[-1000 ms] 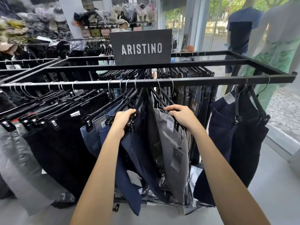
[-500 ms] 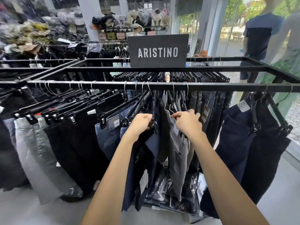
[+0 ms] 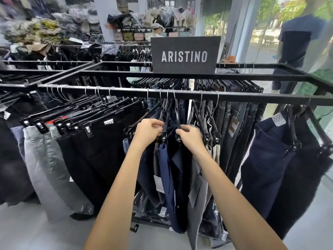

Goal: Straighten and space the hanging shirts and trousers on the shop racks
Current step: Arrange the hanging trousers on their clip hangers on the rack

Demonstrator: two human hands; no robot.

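Head view: left grip (image 3: 149, 131) and right grip (image 3: 191, 137) are both clenched, each pinching the navy trousers (image 3: 166, 170) at the hanger clips (image 3: 163, 137). The trousers hang between the grips, under the rail (image 3: 243, 97).

Risks, my read:
- Squeezing a clip open could drop the waistband to the floor.
- The hooks (image 3: 167, 96) above the grips are bunched, so a sideways shove likely drags the neighbours along.
- The grey trousers (image 3: 196, 204) just right of the right grip crowd it, and their tag could snag.
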